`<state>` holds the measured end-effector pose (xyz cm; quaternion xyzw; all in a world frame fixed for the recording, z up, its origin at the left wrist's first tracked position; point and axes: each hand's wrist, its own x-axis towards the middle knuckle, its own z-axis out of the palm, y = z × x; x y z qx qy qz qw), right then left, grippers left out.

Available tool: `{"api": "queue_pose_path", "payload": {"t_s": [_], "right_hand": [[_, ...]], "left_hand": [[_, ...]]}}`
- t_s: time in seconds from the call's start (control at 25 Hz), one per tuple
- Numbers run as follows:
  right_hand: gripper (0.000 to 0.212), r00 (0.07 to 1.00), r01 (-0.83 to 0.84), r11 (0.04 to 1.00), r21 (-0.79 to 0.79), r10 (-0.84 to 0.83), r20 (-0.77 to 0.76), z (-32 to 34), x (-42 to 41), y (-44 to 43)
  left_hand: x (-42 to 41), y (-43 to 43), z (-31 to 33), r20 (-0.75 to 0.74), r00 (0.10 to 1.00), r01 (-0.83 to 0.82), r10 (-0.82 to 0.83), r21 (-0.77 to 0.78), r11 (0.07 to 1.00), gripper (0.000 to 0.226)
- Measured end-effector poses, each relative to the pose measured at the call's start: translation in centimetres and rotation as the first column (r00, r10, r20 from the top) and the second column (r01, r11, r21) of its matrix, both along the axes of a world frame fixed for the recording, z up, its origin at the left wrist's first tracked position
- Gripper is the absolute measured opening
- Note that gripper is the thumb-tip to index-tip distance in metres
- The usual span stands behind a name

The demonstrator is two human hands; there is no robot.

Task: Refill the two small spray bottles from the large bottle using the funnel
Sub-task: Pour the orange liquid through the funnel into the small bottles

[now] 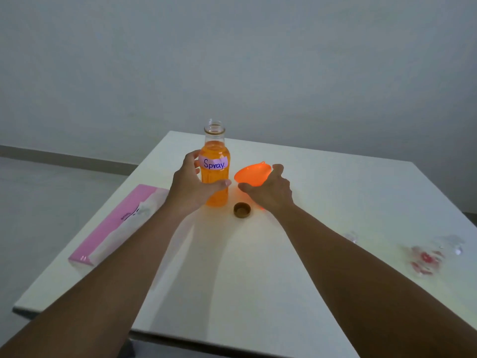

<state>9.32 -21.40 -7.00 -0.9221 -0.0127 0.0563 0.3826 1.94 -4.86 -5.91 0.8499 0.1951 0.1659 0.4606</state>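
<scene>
The large bottle [215, 177] stands upright near the far middle of the white table [335, 202]. It holds orange liquid, bears a label reading "Spray." and has an uncapped neck. My left hand [191, 183] wraps round its left side, thumb across the front. Its brown cap [242, 210] lies upside down just in front. To the bottle's right, my right hand [269, 191] grips the tilted orange funnel [251, 174], fingers over its right rim and thumb under the bowl; the spout is hidden. A small clear spray bottle with red markings [423, 257] lies blurred at the right.
A long pink box [116, 223] lies along the table's left edge. A small clear piece [352, 237] sits on the table, left of the spray bottle. Beyond the table are a grey floor and a plain wall.
</scene>
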Motion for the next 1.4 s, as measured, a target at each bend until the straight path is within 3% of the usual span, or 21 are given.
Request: {"api": "queue_pose_path", "payload": {"t_s": [0.2,0.52,0.68,0.96,1.4], "right_hand": [[0.088,0.996,-0.064,0.997,0.039,0.061,0.066,0.2,0.8,-0.9],[0.085,0.956,-0.111,0.916,0.384,-0.007,0.293,6.2,-3.7,-6.6],[0.092,0.955,-0.134,0.847,0.515,-0.028,0.295,8.6,-6.9,-12.2],[0.088,0.942,-0.19,0.815,0.547,-0.006,0.336,8.1,-10.4,-19.9],[0.093,0.944,-0.204,0.807,0.554,0.013,0.329,5.3,-9.6,-22.1]], "left_hand": [[0.8,-0.2,0.1,0.019,1.0,-0.02,0.019,0.048,0.999,0.086],[-2.2,-1.4,2.7,0.174,0.984,0.009,-0.034,0.141,0.99,0.073],[-4.8,-4.4,4.3,0.234,0.966,0.076,-0.108,0.143,0.987,0.067],[-6.8,-10.3,3.6,0.203,0.959,0.174,-0.196,0.124,0.977,0.064],[-6.0,-13.0,2.7,0.133,0.959,0.229,-0.25,0.153,0.961,0.074]]}}
